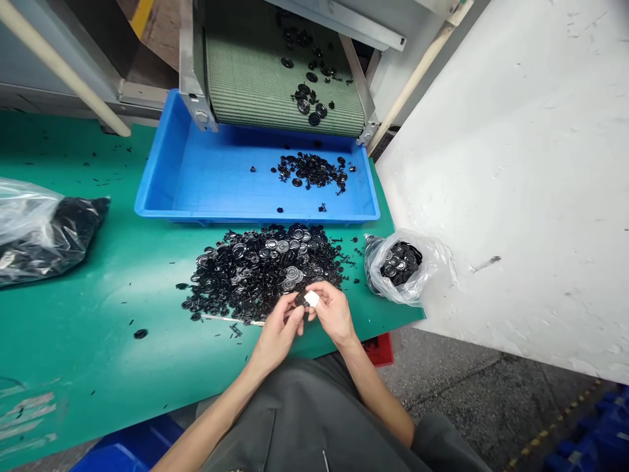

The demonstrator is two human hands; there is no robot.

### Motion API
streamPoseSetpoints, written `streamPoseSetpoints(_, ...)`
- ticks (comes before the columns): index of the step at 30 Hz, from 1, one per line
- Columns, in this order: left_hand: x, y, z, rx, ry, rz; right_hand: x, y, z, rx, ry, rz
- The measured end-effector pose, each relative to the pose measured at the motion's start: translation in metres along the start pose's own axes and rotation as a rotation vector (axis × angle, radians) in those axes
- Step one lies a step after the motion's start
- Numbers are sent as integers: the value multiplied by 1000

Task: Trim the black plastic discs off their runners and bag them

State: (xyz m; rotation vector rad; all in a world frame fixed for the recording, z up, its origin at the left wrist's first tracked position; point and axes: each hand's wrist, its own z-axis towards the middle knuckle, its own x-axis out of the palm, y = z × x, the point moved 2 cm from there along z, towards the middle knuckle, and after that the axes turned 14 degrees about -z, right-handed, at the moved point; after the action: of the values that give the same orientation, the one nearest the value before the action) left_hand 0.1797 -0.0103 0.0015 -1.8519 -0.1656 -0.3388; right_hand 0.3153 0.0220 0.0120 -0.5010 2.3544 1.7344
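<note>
Close to the table's front edge, my left hand (278,333) and my right hand (335,316) meet at the fingertips. Between them is a small round black plastic part (301,299), partly hidden by the fingers. My left fingers are closed on its left side, and my right fingers pinch it from the right. A small white patch (312,299) shows at my right thumb; I cannot tell if it is tape wrapped on it. Just beyond the hands lies a wide pile of black plastic parts (255,262), discs mixed with thin scraps.
A blue tray (196,214) with black parts stands under a green conveyor belt (246,85) carrying more. Right of the pile is an open clear bag (427,275) of discs; a filled plastic bag (44,229) lies at left. A white panel (515,183) borders the table's right side.
</note>
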Motion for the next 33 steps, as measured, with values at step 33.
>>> streamPoseSetpoints(33, -19, -11, -9, -97, 142, 153, 14, 7, -4, -408, 159, -758)
